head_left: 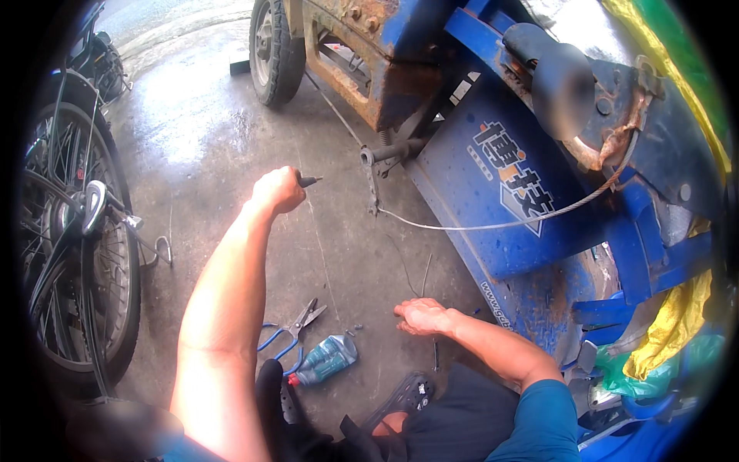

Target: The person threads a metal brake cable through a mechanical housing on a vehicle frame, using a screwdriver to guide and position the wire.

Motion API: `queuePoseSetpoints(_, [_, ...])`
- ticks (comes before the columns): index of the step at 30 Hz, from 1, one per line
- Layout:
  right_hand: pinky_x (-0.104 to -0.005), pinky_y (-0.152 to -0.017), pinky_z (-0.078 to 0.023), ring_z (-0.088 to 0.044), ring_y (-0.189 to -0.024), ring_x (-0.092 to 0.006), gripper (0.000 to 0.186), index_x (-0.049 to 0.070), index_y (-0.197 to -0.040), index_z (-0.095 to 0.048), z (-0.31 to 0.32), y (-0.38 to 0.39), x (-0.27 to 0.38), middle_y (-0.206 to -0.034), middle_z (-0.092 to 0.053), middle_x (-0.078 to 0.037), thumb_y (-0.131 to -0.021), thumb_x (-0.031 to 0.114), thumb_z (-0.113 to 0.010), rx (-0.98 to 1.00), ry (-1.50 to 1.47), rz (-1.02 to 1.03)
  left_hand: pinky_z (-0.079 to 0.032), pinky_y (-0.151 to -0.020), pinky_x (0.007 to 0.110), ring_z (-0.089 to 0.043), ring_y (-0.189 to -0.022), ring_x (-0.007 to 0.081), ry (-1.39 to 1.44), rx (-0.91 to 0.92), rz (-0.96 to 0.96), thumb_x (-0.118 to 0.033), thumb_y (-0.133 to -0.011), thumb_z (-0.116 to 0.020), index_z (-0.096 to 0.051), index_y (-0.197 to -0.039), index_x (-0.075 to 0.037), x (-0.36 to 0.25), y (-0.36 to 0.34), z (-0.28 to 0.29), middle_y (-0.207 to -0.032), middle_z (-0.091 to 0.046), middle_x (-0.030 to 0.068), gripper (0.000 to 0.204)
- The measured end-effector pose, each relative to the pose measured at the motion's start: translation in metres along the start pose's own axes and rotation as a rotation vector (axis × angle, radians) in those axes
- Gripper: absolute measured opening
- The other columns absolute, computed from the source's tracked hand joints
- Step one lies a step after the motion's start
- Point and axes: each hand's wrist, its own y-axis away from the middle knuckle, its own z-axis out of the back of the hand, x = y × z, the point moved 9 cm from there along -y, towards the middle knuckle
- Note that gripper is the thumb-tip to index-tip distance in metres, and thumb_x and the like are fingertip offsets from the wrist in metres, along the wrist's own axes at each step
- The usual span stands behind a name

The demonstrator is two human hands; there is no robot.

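Note:
My left hand (279,191) is closed in a fist, out in front over the concrete floor. From it sticks a short dark piece with a thin tip (311,181), whose kind I cannot make out. Nearer to me on the right, my right hand (419,316) has its fingers curled together. Thin dark wires (423,277) run up beside it, and what the fingers hold is hidden. Blue-handled scissors (294,331) lie on the floor between my arms, blades apart. Against them rests a clear bottle (327,359) with a red cap.
A blue, rusty vehicle (493,177) fills the right side, its tyre (275,54) at the top. A steel cable (462,228) loops from its rusty lever to a bracket (372,173). Left stands a bicycle (77,231). Yellow sheeting (673,316) hangs at the right.

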Motion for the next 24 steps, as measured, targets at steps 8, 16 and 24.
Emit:
queuePoseSetpoints(8, [-0.0433,-0.101,-0.041,-0.052,-0.118,-0.0358,0.046,0.001,-0.124,-0.054,-0.015,-0.004,-0.006,-0.124,-0.057,-0.019,-0.087,0.029,-0.058,-0.023,0.072,0.001,-0.051,-0.083,0.044,-0.065,-0.093,0.0367,-0.009,-0.001,0.009,-0.018,-0.077,-0.058,-0.068,-0.096,-0.006,-0.004,0.009,0.002,-0.095,-0.067,0.0213,0.025])
queuePoseSetpoints(16, [-0.0432,-0.081,-0.05,-0.063,-0.094,-0.0349,0.038,0.003,-0.111,-0.055,0.06,0.015,0.017,-0.111,-0.062,-0.016,-0.09,0.034,-0.06,-0.336,-0.227,-0.02,-0.051,-0.082,0.043,-0.065,-0.091,0.0347,0.016,0.003,0.024,-0.018,-0.072,-0.062,-0.068,-0.099,-0.006,-0.001,0.007,0.005,-0.093,-0.068,0.019,0.03])
queuePoseSetpoints(24, [-0.0344,-0.066,-0.05,-0.063,-0.074,-0.0197,0.044,0.005,-0.119,-0.049,0.147,0.06,0.014,-0.092,-0.061,-0.009,-0.089,0.031,-0.067,-1.072,-0.607,-0.032,-0.052,-0.081,0.043,-0.066,-0.092,0.0346,-0.011,0.011,0.006,-0.014,-0.078,-0.057,-0.069,-0.095,-0.006,-0.007,0.01,0.008,-0.094,-0.068,0.019,0.023])
